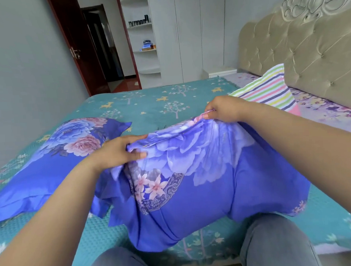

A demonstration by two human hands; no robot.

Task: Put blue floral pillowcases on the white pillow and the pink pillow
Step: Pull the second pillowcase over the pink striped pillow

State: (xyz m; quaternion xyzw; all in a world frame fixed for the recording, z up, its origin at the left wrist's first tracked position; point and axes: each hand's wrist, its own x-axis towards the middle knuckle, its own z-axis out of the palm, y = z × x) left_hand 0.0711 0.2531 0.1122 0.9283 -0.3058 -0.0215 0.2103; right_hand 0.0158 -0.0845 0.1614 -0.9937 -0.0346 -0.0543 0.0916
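**Head cam, one view only**

Just the one wide-angle camera, worn on the head, looking forward and down across the bed (169, 101). It sits close: forearms and knees fill the bottom of the frame. Further off it faces a doorway (107, 55) and wardrobe (186, 31), with the headboard (307, 46) along the right edge.

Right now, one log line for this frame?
left hand: grips pillowcase edge | right hand: pinches far edge | second cased pillow: on bed
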